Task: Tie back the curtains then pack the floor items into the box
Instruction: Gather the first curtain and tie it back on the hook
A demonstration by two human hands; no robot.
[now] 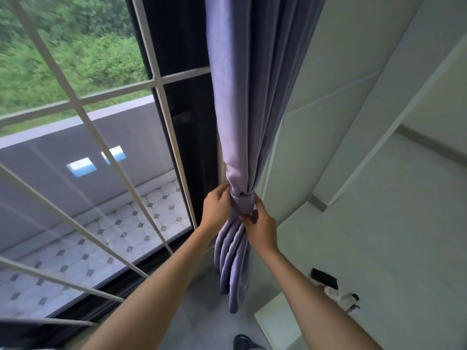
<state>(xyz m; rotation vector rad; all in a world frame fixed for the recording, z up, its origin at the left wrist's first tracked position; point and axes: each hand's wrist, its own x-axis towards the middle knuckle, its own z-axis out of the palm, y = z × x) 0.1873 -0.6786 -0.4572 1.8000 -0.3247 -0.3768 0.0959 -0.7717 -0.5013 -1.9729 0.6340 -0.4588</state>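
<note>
A purple curtain [252,97] hangs gathered beside the window, cinched by a matching fabric tieback [243,202] wrapped around its folds. My left hand [216,207] grips the tieback on its left side. My right hand [260,223] pinches the tieback's lower right edge with fingers closed on the cloth. Below the band the curtain's pleats [233,263] hang loose toward the floor. On the floor at lower right lie a black flat item [324,277] and a white bottle-like item [340,295] with a dark cap.
A large window with white bars [75,107] fills the left, a tiled balcony [121,238] beyond it. White wall panels [353,122] stand to the right. A white flat surface [275,322] sits near the floor items. A dark shoe [243,342] shows at the bottom.
</note>
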